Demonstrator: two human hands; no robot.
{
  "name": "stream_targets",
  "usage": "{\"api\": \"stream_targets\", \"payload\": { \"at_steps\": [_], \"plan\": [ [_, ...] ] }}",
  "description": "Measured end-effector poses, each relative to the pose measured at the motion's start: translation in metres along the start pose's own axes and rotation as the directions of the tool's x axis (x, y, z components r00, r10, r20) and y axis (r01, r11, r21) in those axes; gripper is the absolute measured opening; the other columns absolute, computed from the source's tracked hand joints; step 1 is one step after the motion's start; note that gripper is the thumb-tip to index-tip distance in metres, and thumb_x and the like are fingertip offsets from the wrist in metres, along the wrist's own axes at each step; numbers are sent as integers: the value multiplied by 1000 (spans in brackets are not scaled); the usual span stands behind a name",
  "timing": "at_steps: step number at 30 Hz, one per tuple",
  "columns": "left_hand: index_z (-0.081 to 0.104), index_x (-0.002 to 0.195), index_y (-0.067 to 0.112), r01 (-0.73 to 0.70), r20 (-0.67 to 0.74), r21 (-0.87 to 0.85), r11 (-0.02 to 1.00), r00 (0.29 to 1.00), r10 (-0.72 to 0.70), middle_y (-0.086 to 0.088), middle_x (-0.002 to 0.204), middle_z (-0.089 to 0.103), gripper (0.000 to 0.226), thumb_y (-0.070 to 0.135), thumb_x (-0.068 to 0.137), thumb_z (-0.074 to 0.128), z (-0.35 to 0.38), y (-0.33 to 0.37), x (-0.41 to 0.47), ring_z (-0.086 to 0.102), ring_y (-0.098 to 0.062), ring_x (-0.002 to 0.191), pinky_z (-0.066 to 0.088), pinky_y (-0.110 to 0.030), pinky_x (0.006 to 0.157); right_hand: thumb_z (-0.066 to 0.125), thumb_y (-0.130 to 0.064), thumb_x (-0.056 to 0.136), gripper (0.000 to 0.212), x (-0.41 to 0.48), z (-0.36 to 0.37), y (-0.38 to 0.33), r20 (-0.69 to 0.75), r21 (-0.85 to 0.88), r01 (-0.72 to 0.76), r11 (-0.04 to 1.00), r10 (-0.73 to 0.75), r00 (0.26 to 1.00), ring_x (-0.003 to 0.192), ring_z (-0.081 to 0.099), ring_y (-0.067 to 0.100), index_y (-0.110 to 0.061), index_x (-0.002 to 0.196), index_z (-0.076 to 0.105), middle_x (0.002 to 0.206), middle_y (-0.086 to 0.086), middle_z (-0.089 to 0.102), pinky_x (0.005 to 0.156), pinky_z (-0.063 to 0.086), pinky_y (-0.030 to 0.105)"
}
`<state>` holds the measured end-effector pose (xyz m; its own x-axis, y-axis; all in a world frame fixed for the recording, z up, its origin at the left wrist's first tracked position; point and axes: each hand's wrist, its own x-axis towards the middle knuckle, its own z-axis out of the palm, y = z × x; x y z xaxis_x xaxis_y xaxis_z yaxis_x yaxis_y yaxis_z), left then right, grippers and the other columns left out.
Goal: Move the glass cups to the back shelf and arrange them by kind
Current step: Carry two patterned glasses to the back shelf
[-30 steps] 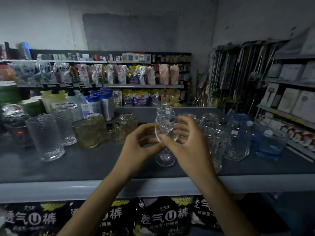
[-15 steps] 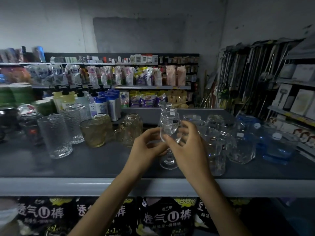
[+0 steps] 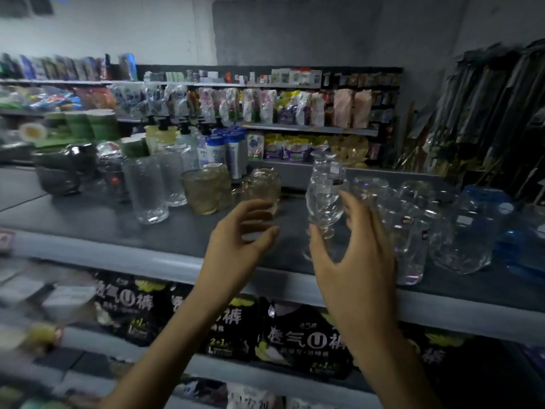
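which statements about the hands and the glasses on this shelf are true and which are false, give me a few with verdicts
1. The right hand holds the stemmed glass. True.
2. The left hand also grips that glass. False: it is apart from it, fingers loosely spread, holding nothing.
3. Amber glasses stand to the left of the stemmed glass. True.
4. The blue glassware is at the left end of the shelf. False: it is at the right end.

I read left hand (image 3: pixel 240 231) raised, free, fingers loosely curled; right hand (image 3: pixel 354 255) raised, cupped, grip unclear.
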<state>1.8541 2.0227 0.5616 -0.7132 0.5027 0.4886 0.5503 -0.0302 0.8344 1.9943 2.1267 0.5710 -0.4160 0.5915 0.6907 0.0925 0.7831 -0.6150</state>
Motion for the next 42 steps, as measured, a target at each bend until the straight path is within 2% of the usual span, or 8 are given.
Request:
{"api": "stream_targets", "payload": {
  "at_steps": [7, 11, 15, 20, 26, 29, 36, 42],
  "plan": [
    [64, 129, 25, 51, -279, 316, 947, 959, 41, 11, 117, 69, 31, 17, 100, 69, -64, -21, -122, 68, -4, 110, 56, -23, 89, 64, -35, 95, 48, -67, 35, -15, 241, 212, 109, 971, -160, 957, 124, 57, 15, -27, 141, 54, 138, -7, 56, 97, 53, 36],
    [60, 132, 31, 283, -390, 543, 790, 919, -61, 17, 124, 62, 33, 27, 100, 65, -100, -48, -204, 61, -1, 114, 54, -28, 92, 61, -37, 91, 51, -120, 77, -22, 468, 286, 102, 953, -232, 853, 121, 52, 11, -20, 138, 58, 135, -1, 59, 101, 43, 22],
    [57, 133, 33, 521, -510, 637, 568, 838, -197, 16, 127, 59, 37, 26, 98, 67, -137, -87, -295, 64, -10, 111, 58, -34, 84, 59, -40, 98, 54, -184, 123, -17, 773, 254, 56, 966, -237, 588, 130, 48, 13, -28, 148, 45, 150, -7, 45, 109, 50, 39],
    [58, 134, 29, 769, -629, 528, 361, 639, -442, 10, 126, 62, 40, 25, 96, 69, -159, -139, -411, 65, -14, 113, 56, -32, 81, 59, -40, 102, 61, -280, 182, -1, 960, 128, 122, 984, -154, 232, 137, 46, 22, -24, 156, 36, 159, -4, 33, 107, 48, 42],
    [58, 138, 23, 908, -647, 397, 134, 380, -661, 1, 129, 63, 43, 29, 97, 68, -190, -188, -513, 65, -24, 111, 57, -40, 80, 66, -32, 97, 52, -375, 240, 4, 998, 54, 261, 964, -57, 7, 126, 53, 37, -11, 143, 51, 143, 12, 50, 98, 51, 46],
    [56, 140, 23, 938, -610, 341, 67, 275, -743, -1, 130, 61, 44, 33, 99, 65, -220, -209, -543, 63, -23, 113, 55, -40, 80, 71, -26, 92, 50, -408, 274, -8, 998, 33, 333, 942, -12, -64, 117, 57, 43, -6, 136, 57, 135, 20, 55, 92, 51, 47],
    [53, 144, 23, 956, -534, 275, -103, 63, -843, -3, 136, 57, 47, 39, 101, 60, -289, -242, -580, 59, -23, 121, 54, -37, 85, 65, -31, 96, 51, -453, 352, -77, 986, 51, 391, 919, 17, -168, 126, 52, 37, -13, 142, 53, 141, 15, 53, 101, 45, 45],
    [53, 144, 22, 956, -546, 275, -98, 72, -835, -4, 134, 58, 49, 44, 100, 58, -364, -286, -561, 59, -25, 120, 54, -42, 91, 65, -34, 95, 52, -478, 430, -139, 962, 146, 426, 893, -28, -272, 123, 56, 33, -14, 142, 52, 137, 11, 55, 100, 50, 45]
  ]
}}
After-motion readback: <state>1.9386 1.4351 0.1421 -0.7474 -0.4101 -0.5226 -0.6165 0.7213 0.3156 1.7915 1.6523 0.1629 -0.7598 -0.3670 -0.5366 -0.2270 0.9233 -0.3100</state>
